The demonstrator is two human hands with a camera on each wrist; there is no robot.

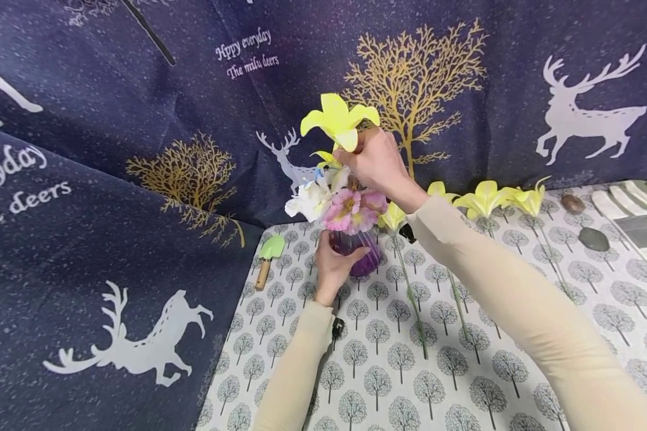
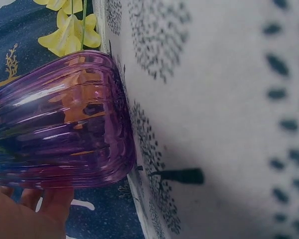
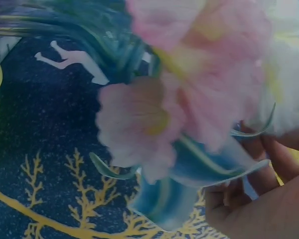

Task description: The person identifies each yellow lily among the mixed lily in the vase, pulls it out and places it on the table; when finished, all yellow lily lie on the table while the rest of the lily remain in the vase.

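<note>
A ribbed purple glass vase (image 1: pixel 371 262) stands upright on the tablecloth. My left hand (image 1: pixel 333 268) grips it, fingers and thumb on either side; the left wrist view shows the vase (image 2: pixel 74 124) from close up, with fingertips under its side. Pink flowers (image 1: pixel 350 212) and a white flower (image 1: pixel 311 200) fill its mouth. Over them, my right hand (image 1: pixel 380 160) pinches a yellow lily (image 1: pixel 335 117) just below its bloom. In the right wrist view, pink blossoms (image 3: pixel 217 74) and blue petals (image 3: pixel 162 199) partly cover the right hand (image 3: pixel 269 199); the lily's stem is hidden.
More yellow lilies (image 1: pixel 484 200) lie right of the vase, stems toward the front. A green toy trowel (image 1: pixel 272 246) with a wooden handle lies at left. A dark stone (image 1: pixel 593 239), a brown stone (image 1: pixel 573 203) and a striped cloth (image 1: pixel 638 206) are at right. Dark fabric (image 1: pixel 302 36) hangs behind.
</note>
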